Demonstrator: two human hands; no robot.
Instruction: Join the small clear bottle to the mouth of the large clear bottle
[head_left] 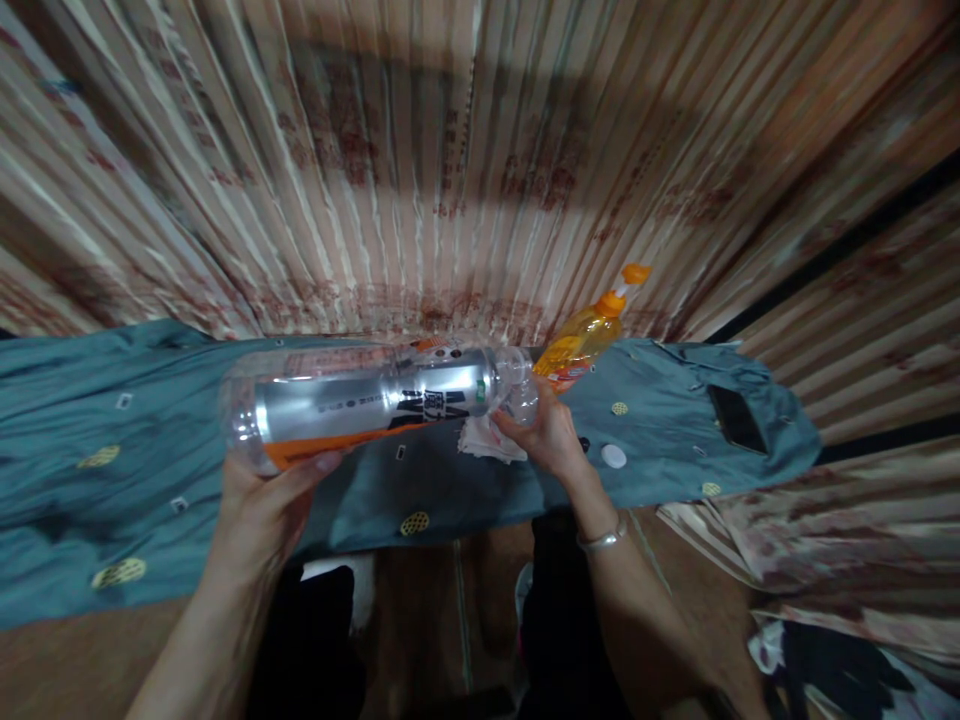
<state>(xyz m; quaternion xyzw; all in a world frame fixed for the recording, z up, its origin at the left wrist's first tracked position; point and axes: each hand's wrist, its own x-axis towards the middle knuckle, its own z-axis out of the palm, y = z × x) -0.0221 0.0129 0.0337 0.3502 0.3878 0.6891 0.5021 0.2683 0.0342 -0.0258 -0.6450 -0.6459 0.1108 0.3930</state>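
Observation:
A large clear plastic bottle [360, 400] with a silver and orange label lies sideways in the air between my hands, over the cloth-covered table. My left hand [274, 500] grips its base from below, the thumb along the label. Around the clear narrower end at the right, my right hand [551, 430] has its fingers closed. Just behind that hand stands a pump bottle [585, 340] of yellow liquid with an orange pump top. A crumpled white tissue or cloth [489, 440] shows under the bottle's right end. To the right of my wrist lies a white round cap [613, 456].
A green patterned cloth [367, 510] covers the long narrow table. A dark phone [737, 418] lies toward its right end, and a small black object [584, 443] is by the cap. A pleated curtain [420, 180] hangs directly behind. Dark fabric [847, 665] lies at the lower right.

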